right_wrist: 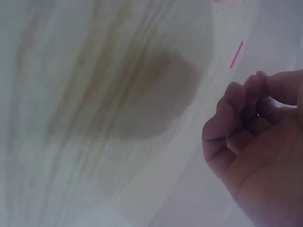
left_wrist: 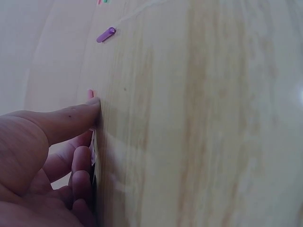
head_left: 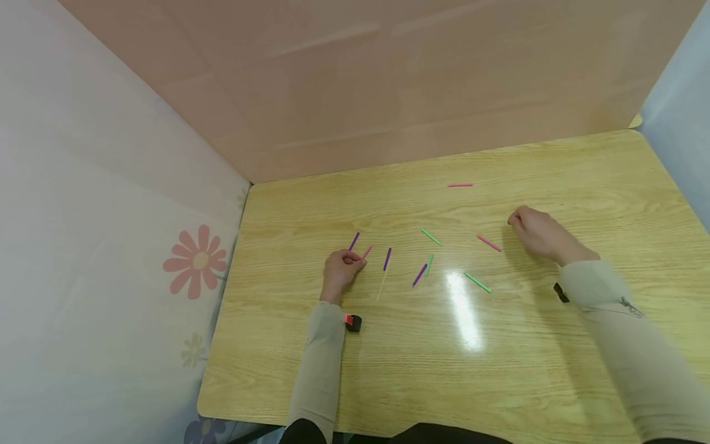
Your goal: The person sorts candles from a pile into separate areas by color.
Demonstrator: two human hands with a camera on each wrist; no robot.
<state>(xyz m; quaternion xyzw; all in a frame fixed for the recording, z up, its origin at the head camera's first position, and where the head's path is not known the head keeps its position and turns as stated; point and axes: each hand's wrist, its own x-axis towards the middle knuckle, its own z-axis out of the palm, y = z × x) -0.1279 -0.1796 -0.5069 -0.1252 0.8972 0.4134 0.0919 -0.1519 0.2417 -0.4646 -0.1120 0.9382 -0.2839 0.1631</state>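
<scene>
Low over the left part of the table, my left hand [head_left: 339, 271] pinches a thin pink stick [head_left: 367, 252] between thumb and fingers. Its tip pokes past the thumb in the left wrist view. Just beyond these fingers lies a purple stick [head_left: 354, 241]. To their right, a second purple stick [head_left: 387, 259] meets a pale yellow stick [head_left: 381, 287]. My right hand [head_left: 540, 234] hovers above the table at the right, its fingers loosely curled with nothing seen in them. Nearest to it lies another pink stick [head_left: 489, 243].
Mid-table, a purple stick [head_left: 420, 275] lies close beside a green one [head_left: 429, 265]. Two more green sticks [head_left: 431, 237] lie apart nearby. A pink stick [head_left: 460, 185] is near the back. A brown panel [head_left: 388, 92] stands behind the wooden table [head_left: 266, 370].
</scene>
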